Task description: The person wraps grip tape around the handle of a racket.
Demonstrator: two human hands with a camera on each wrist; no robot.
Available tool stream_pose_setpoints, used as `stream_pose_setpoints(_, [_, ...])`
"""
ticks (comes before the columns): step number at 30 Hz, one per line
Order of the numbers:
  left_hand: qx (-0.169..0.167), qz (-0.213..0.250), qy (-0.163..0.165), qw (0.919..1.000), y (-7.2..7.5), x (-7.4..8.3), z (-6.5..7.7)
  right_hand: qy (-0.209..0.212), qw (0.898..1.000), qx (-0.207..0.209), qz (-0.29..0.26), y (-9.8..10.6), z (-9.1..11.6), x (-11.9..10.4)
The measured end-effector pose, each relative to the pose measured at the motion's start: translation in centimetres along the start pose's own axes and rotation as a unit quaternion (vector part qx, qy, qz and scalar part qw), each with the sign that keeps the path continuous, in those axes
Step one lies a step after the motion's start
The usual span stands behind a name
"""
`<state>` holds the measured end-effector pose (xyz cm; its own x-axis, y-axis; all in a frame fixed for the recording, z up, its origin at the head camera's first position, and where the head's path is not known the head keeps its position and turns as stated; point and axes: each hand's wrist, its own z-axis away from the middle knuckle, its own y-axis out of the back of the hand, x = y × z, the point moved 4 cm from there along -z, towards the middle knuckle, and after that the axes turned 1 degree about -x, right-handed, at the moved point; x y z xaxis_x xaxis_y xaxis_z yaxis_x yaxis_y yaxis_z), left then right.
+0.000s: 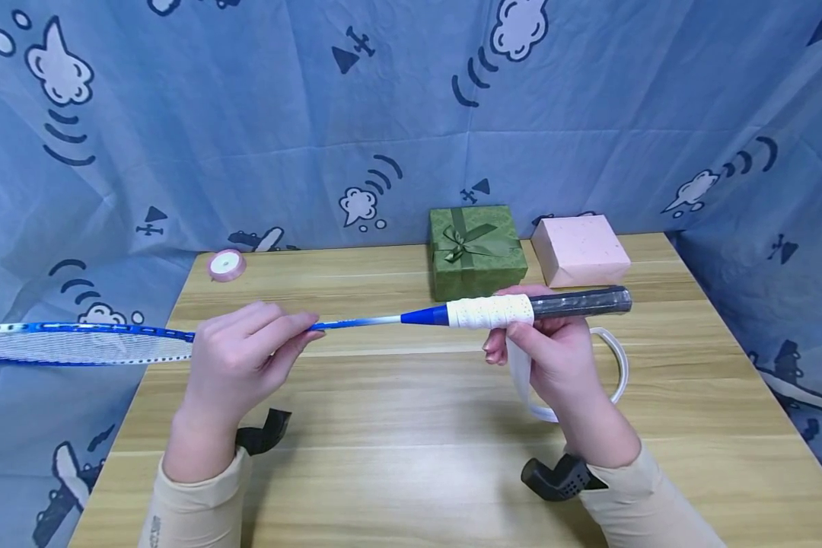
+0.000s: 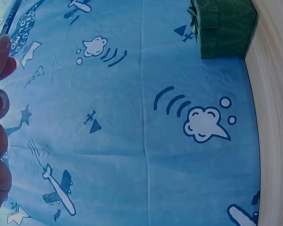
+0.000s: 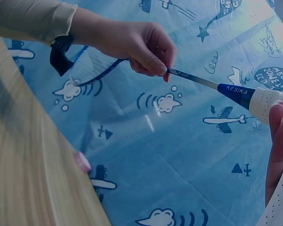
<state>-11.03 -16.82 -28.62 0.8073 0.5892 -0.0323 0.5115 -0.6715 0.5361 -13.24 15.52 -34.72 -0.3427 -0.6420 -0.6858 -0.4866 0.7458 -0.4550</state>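
Observation:
A blue and white badminton racket (image 1: 370, 322) is held level above the table, its strung head to the left. My left hand (image 1: 243, 361) pinches the shaft near the head. White perforated grip tape (image 1: 489, 312) is wound around the front part of the handle, next to the blue cone. The rest of the handle (image 1: 581, 303) is black and shiny. With thumb and fingers, my right hand (image 1: 562, 358) holds the handle where the winding ends. From there a loose strip of the tape hangs down and loops behind the wrist. In the right wrist view, the racket's cone (image 3: 236, 94) shows lettering.
A green gift box (image 1: 479, 255) with a bow and a pink box (image 1: 581, 251) stand at the table's back edge. A small pink-rimmed roll (image 1: 226, 265) lies at the back left. Blue patterned cloth (image 1: 281, 114) hangs behind the wooden table (image 1: 383, 457).

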Motion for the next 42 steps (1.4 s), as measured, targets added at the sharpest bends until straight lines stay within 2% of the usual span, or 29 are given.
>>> stream_pose_setpoints(5, [-0.015,-0.001,0.009,0.9998,0.01,0.01,0.19,-0.002,1.000,-0.014,-0.009,0.00,0.05,-0.11])
stream_pose_setpoints(9, [-0.019,-0.014,0.019,0.9995,0.03,0.08,0.27,-0.025,0.999,-0.003,0.023,-0.03,0.20,-0.12])
stream_pose_setpoints(14, [-0.009,-0.030,0.026,0.9992,0.13,0.16,0.26,-0.057,0.997,0.013,0.056,-0.03,0.50,0.03])
stream_pose_setpoints(28, [0.013,-0.050,0.025,0.9984,0.15,0.29,0.22,-0.067,0.996,0.018,0.056,-0.14,0.68,0.20])
stream_pose_setpoints(31, [0.016,-0.038,0.024,0.9988,0.14,0.27,0.24,-0.061,0.997,0.013,0.049,-0.07,0.57,0.18])
stream_pose_setpoints(33, [0.017,-0.028,0.021,0.9992,0.11,0.26,0.26,-0.052,0.998,0.008,0.027,-0.06,0.47,0.16])
stream_pose_setpoints(38, [0.000,0.000,0.020,0.9998,0.15,0.10,0.39,-0.018,1.000,-0.010,-0.011,-0.09,0.35,0.10])
stream_pose_setpoints(42, [-0.024,0.017,0.028,0.9992,0.29,-0.13,0.53,0.004,1.000,-0.010,0.009,-0.06,0.34,0.05])
